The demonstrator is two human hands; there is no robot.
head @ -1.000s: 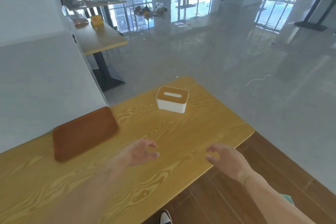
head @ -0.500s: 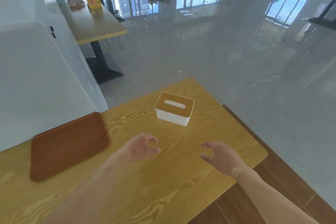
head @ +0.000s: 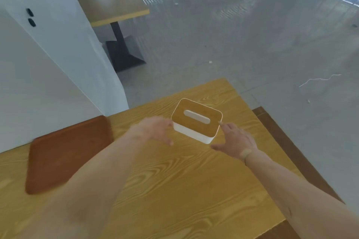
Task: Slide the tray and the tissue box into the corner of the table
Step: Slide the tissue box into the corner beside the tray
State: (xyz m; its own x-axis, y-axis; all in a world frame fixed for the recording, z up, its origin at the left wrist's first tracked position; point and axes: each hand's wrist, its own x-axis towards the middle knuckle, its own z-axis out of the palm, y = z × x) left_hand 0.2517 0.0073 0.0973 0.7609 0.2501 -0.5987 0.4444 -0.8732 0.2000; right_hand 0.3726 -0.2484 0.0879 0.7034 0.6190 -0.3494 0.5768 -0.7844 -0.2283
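Note:
A white tissue box [head: 196, 122] with a wooden lid and a slot stands near the far end of the wooden table [head: 174, 190]. A brown tray [head: 66, 153] lies flat at the left, against the white wall. My left hand [head: 155, 129] is at the box's left side, fingers spread, its fingertips at or very near the box. My right hand [head: 233, 139] is open at the box's right near corner, index finger just touching or almost touching the lid edge. Neither hand holds anything.
A white wall [head: 48, 75] runs along the table's left side. Beyond the table's far edge lies grey floor [head: 252, 44]. Another wooden table [head: 112, 0] on a black pedestal stands further back. Dark wood flooring [head: 291, 151] borders the table's right edge.
Both hands have reached forward from the table's middle to either side of the tissue box. The view has tilted down and moved closer. Box and tray have not shifted on the table.

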